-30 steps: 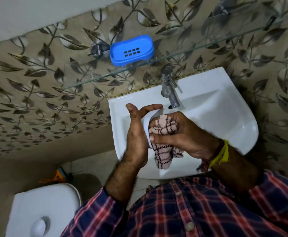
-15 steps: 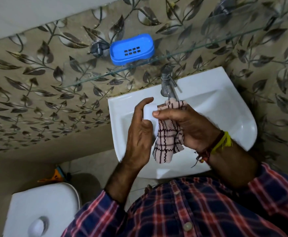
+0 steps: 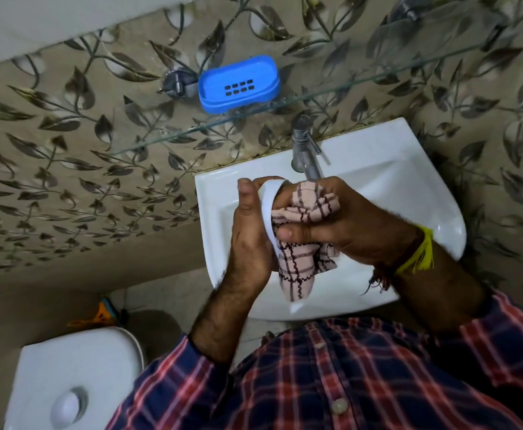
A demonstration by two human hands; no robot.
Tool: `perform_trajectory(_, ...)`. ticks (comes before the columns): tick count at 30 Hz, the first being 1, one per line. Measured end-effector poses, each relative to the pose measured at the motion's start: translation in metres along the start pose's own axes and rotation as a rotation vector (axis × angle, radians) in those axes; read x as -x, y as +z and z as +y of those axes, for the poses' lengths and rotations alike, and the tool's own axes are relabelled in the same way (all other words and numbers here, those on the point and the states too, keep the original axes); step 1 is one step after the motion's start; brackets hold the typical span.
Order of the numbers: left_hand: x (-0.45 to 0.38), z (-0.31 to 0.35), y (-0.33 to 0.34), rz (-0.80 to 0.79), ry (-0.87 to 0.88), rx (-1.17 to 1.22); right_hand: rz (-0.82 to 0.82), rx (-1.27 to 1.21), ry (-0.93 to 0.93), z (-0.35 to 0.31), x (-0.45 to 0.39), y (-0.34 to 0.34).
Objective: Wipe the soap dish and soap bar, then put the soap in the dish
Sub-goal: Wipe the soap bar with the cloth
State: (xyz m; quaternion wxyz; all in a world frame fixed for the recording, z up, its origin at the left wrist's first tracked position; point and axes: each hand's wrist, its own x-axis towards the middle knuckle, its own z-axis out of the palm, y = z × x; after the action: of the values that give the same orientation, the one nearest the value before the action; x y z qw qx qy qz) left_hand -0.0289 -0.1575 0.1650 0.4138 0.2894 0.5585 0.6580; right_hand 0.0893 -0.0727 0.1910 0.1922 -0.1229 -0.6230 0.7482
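The soap point(image 3: 268, 209), a white bar, stands on edge over the sink point(image 3: 409, 193), gripped in the left hand point(image 3: 249, 231) with the thumb hooked over its top end and the palm behind its far face. Only a thin curved strip of it shows; the rest is hidden by hand and cloth. Half a second ago the cloth point(image 3: 303, 243) hung loose from the top of the bar, close under the tap point(image 3: 303, 150). Now it is bunched into a wad and pushed lower, flat against the near face of the soap. The right hand point(image 3: 347, 225) clutches that wad, thumb along its lower edge and fingers point(image 3: 288, 193) folded over the top, with the tail of the cloth dangling below. A second ago the hands sat in much this same low position, so the rubbing looks like a repeated up-and-down stroke, now at the bottom of one pass.

That suggests the soap-wiping step is under way, not finished. The dish point(image 3: 238, 83), blue with drain slots, sits empty on the glass shelf point(image 3: 378, 76) above the sink, well apart from both hands, in the same place as before. Whether it has been wiped cannot be told from here. The soap has yet to go into it, and the left hand would have to reach up and to the left to place it.
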Motion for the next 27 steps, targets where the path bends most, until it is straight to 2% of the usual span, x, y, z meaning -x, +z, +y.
perform_trajectory(2, 0.002, 0.003, 0.003, -0.012, -0.064, 0.051, -0.022, 0.071, -0.003, -0.001, -0.001, -0.004)
perform_trajectory(7, 0.001, 0.005, 0.006, 0.056, -0.12, 0.045, 0.165, 0.054, -0.001, 0.012, 0.0, 0.009)
perform_trajectory(11, 0.002, 0.001, -0.001, 0.034, -0.222, 0.096, 0.053, 0.268, 0.007, 0.014, 0.002, 0.007)
perform_trajectory(16, -0.005, 0.001, -0.007, 0.064, -0.236, -0.002, 0.157, 0.236, 0.075, 0.018, 0.003, 0.017)
perform_trajectory(21, -0.006, 0.006, -0.012, 0.186, -0.341, 0.063, 0.008, 0.474, 0.08, 0.02, 0.004, 0.021)
perform_trajectory(24, -0.01, 0.011, -0.011, 0.192, -0.401, 0.159, 0.073, 0.594, 0.056, 0.022, 0.005, 0.027)
perform_trajectory(27, -0.011, 0.013, -0.014, 0.181, -0.416, 0.149, 0.098, 0.717, 0.015, 0.018, 0.006, 0.03)
